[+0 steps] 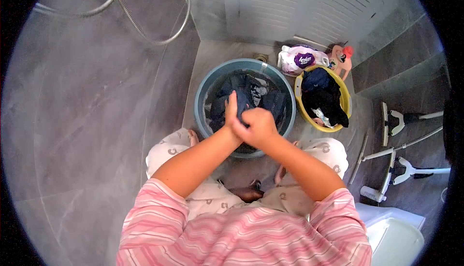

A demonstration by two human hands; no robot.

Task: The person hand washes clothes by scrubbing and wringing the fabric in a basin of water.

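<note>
A round blue-grey basin point(202, 72) stands on the floor between my knees, with dark garments point(273, 102) soaking in water inside it. Over its near half my two hands meet. My left hand point(232, 113) points away from me with straight fingers, its palm turned toward the right. Against its heel presses my right hand point(257, 125), fingers curled in. Some dark cloth shows behind and between the hands, but whether the right fingers grip any of it is hidden.
Right of the basin, a yellow tub point(330, 129) holds dark clothes. Behind it stand a white-and-purple bag point(303, 59) and a pink container point(341, 60). Mop-like tools point(397, 164) lie at right, near a white bottle point(372, 193). A shower hose point(169, 39) hangs upper left.
</note>
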